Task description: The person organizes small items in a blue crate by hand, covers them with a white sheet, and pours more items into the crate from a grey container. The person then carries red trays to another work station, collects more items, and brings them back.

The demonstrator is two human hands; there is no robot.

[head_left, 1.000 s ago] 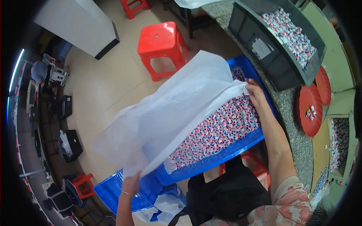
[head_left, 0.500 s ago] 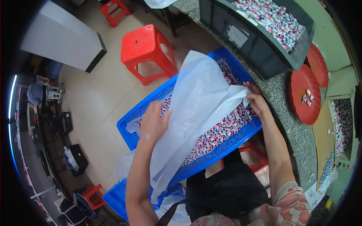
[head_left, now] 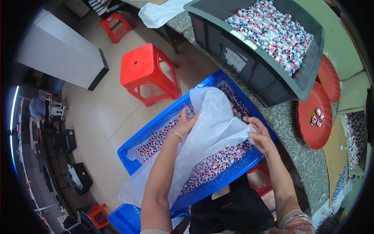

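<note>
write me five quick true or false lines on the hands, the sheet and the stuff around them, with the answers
1. The right hand holds an edge of the white sheet. True.
2. The left hand is inside the grey bin. False: it is at the sheet, over the blue tub.
3. The grey bin stands on the stone counter. True.
4. The sheet hides everything in the blue tub. False: small pieces show on both sides of it.
5. A few small pieces lie on a red plate. True.
</note>
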